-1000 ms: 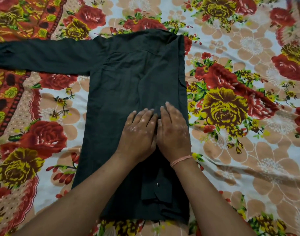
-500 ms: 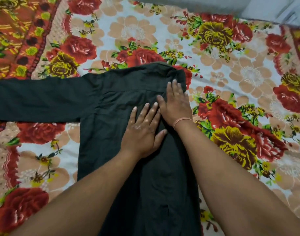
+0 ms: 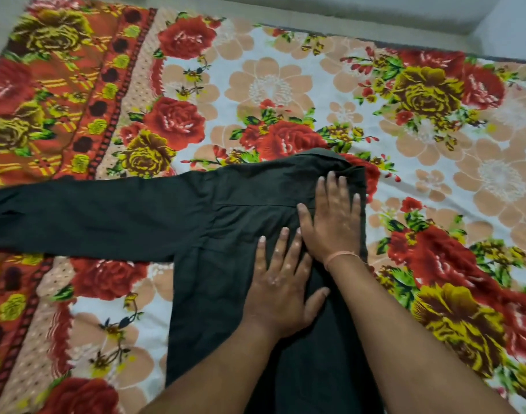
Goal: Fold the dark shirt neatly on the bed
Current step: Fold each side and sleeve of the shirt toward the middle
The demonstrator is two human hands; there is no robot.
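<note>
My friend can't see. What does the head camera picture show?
Two hands press flat on a dark shirt on a flowery bedsheet: the right hand near the collar, the left hand just below. One long sleeve stretches out to the left.

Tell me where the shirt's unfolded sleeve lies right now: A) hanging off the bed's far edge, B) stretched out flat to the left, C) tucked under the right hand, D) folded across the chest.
B: the unfolded sleeve of the dark shirt stretches flat leftward across the floral bedsheet, away from both hands.
</note>
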